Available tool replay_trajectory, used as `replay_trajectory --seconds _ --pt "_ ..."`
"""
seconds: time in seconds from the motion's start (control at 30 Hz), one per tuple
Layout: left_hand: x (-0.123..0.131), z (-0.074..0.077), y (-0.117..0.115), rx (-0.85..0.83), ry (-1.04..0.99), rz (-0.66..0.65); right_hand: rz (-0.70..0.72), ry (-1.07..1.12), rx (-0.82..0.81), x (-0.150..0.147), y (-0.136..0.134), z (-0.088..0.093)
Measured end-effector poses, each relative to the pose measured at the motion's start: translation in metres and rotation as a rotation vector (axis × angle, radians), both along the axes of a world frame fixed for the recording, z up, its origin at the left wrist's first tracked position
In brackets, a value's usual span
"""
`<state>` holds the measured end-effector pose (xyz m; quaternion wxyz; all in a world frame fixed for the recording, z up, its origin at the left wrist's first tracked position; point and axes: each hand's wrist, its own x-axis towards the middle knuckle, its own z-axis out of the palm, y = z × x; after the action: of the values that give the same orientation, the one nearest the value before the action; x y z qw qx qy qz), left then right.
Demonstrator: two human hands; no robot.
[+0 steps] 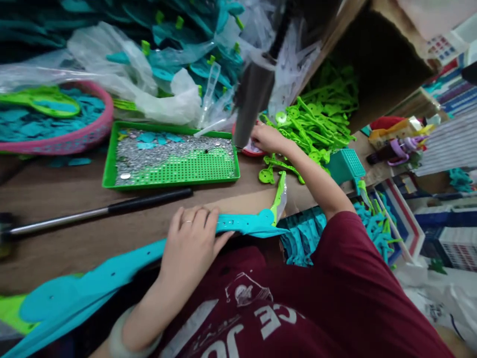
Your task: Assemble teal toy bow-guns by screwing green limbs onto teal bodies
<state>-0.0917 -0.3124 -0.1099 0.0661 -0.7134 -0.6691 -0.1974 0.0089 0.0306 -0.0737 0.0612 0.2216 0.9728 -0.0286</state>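
My left hand (192, 238) lies closed over a long turquoise plastic part (112, 274), with its fingers on top and its thumb along the near side. The part slants along the table's near edge. Light green pieces show at both of its ends, one a lime arm (279, 195) at the right end. My right hand (266, 137) reaches into a small red dish (255, 150), fingers bent down and drawn together. Whatever is between those fingertips is hidden. A grey metal cylinder (253, 102) hangs just left of that hand and covers part of the dish.
A green tray (171, 184) holds many small silvery pieces and a few turquoise bits. A hammer-like tool (149, 199) lies before it. Left stands a pink basket (93, 136) of turquoise pieces. Lime plastic parts (316, 124) are heaped at right, near a cardboard box (395, 54).
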Motion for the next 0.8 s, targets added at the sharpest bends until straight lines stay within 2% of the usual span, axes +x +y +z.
replay_trajectory --seconds 0.1,0.17,0.33,0.5,0.6,0.7,0.8 --pt "-0.003 -0.015 0.002 -0.057 -0.115 0.003 -0.062 -0.005 0.018 0.005 0.004 0.001" --pt "-0.005 -0.02 -0.002 -0.066 -0.244 -0.004 -0.124 0.042 0.023 0.006 0.006 0.001" --pt "0.001 -0.015 -0.005 -0.069 -0.334 0.114 -0.237 0.1 0.048 0.004 0.01 0.001" --pt "0.003 -0.017 -0.006 -0.044 -0.402 0.113 -0.216 0.258 0.009 0.01 0.013 0.006" --pt "0.002 -0.018 -0.006 -0.046 -0.408 0.112 -0.264 0.309 -0.005 0.02 0.009 0.015" --pt "0.003 -0.018 -0.006 -0.071 -0.388 0.106 -0.282 0.453 -0.087 0.038 -0.018 0.028" --pt "0.003 -0.018 -0.005 -0.085 -0.376 0.111 -0.24 0.58 -0.398 0.062 -0.073 0.036"
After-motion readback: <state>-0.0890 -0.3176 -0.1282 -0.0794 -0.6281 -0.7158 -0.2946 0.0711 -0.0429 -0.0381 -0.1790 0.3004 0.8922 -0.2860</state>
